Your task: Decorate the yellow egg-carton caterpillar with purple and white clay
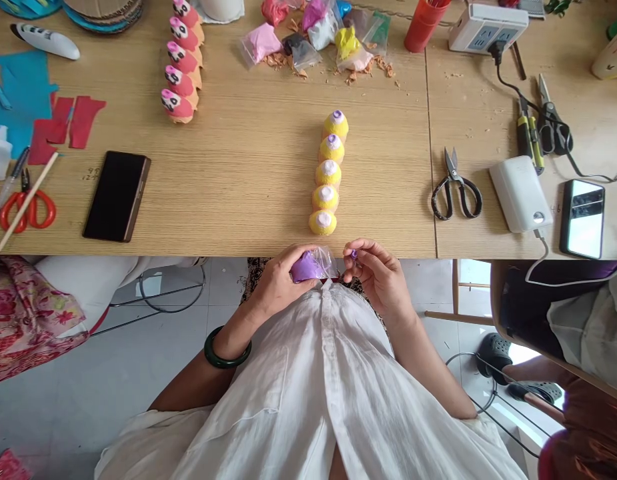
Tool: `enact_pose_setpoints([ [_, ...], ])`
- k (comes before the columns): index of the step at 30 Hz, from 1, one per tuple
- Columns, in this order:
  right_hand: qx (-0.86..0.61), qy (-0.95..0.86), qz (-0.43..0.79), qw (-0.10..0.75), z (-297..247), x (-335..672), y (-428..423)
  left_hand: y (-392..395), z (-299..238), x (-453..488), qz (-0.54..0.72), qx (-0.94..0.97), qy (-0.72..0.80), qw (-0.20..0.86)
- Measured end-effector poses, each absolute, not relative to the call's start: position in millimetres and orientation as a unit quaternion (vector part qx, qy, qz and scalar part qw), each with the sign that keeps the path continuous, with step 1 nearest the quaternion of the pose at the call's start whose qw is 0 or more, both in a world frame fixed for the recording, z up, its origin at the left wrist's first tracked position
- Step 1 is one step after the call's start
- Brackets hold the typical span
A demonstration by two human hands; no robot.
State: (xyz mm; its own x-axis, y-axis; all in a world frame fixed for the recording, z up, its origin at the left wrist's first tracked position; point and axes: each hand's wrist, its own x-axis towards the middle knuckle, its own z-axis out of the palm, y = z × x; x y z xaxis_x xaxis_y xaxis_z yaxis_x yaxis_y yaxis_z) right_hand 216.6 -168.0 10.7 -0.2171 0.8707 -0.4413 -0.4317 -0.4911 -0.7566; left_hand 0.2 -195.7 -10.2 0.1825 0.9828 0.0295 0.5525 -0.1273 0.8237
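By the light wooden table point(238, 180), I see my left hand point(281, 280) clasping a clear bag of purple clay point(307, 267), my right hand point(383, 275) pinching a small purple piece point(354, 254).

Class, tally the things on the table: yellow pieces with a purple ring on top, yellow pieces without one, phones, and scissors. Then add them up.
Ringed yellow pieces: 2
Unringed yellow pieces: 3
Phones: 2
Scissors: 3
Total: 10
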Motion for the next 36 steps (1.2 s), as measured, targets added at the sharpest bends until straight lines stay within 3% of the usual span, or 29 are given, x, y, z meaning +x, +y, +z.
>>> enact_pose_setpoints([
  [6, -0.463, -0.351, 0.718, 0.383, 14, 219, -175, -196, -9, 1, 0.328, 0.705, 0.542, 0.320],
  [13, -0.468, -0.588, 0.580, 0.315, 21, 220, -183, -197, -8, 1, 0.347, 0.725, 0.527, 0.276],
  [17, -0.431, -0.645, 0.564, 0.284, 23, 215, -188, -197, -7, 2, 0.365, 0.727, 0.526, 0.246],
  [23, -0.456, -0.576, 0.571, 0.365, 24, 219, -189, -197, -4, 3, 0.396, 0.735, 0.502, 0.226],
  [27, -0.455, -0.607, 0.551, 0.348, 26, 217, -189, -197, -6, 4, 0.390, 0.732, 0.515, 0.217],
  [33, -0.480, -0.623, 0.493, 0.373, 14, 208, -185, -198, -4, 7, 0.362, 0.699, 0.549, 0.280],
  [36, -0.497, -0.600, 0.505, 0.372, 9, 209, -181, -196, 5, 6, 0.332, 0.637, 0.545, 0.432],
])
